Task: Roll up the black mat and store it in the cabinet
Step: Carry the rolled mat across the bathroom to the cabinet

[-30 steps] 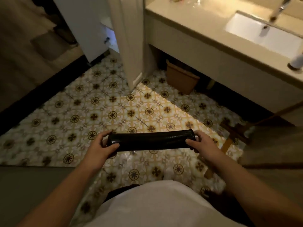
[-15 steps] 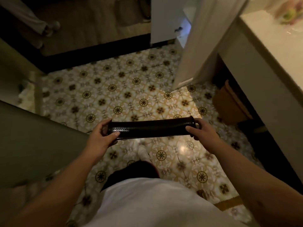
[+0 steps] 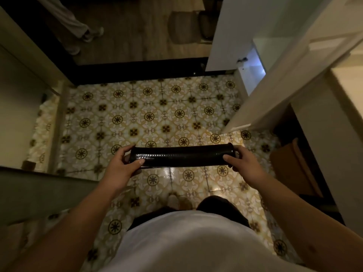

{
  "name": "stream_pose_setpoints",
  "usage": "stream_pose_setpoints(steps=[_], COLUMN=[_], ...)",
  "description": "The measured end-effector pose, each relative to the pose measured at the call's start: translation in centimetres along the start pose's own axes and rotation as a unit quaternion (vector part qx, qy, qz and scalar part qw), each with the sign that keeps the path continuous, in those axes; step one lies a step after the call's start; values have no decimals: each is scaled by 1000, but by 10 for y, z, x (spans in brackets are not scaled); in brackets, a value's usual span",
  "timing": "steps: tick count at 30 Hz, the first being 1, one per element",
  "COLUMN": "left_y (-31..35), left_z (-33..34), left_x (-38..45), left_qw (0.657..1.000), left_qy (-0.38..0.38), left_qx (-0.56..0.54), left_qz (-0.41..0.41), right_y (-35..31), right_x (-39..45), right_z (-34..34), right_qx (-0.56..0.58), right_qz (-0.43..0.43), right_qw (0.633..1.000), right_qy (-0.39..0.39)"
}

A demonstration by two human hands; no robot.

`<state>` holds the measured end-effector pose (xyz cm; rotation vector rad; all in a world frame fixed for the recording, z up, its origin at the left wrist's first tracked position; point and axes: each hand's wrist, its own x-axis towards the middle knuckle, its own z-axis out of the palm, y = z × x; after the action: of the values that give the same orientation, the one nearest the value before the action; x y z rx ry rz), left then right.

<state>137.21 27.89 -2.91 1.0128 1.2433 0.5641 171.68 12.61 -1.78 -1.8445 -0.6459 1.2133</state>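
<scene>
Two stages: rolling looks done, storing remains.
Cabinet (image 3: 253,61): upper right of frame, door open, nothing placed yet.
Black mat (image 3: 181,156): tight roll, centre frame, above tiled floor (image 3: 149,116).
Left hand (image 3: 121,165), right hand (image 3: 242,163): fingers wrapped around roll ends.

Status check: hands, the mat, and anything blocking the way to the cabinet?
Left hand and right hand grip the rolled black mat, one per end. Mat level above the tiled floor. Cabinet door open ahead-right; path clear.

Glossy textured black mat (image 3: 181,156), shiny patterned floor tiles (image 3: 157,114)
</scene>
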Motion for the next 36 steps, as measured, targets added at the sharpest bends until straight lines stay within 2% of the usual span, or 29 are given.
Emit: stream_pose_setpoints(steps=[6, 11, 21, 28, 36], left_y=[31, 62, 142, 188, 269], left_z=[15, 45, 110, 119, 109], left_x=[53, 115, 243, 330, 472], left_qw=[1000, 999, 996, 996, 1000], left_qy=[25, 44, 78, 81, 18], left_qx=[10, 9, -33, -37, 2], left_qz=[5, 16, 12, 1, 10], right_y=[-30, -57, -150, -198, -243], right_x=[71, 162, 330, 417, 513], right_z=[-15, -36, -87, -93, -71], right_qx=[-12, -23, -42, -45, 29], right_qz=[-2, -4, -11, -4, 24], right_qw=[999, 998, 997, 996, 999], right_qy=[-36, -51, -64, -74, 5])
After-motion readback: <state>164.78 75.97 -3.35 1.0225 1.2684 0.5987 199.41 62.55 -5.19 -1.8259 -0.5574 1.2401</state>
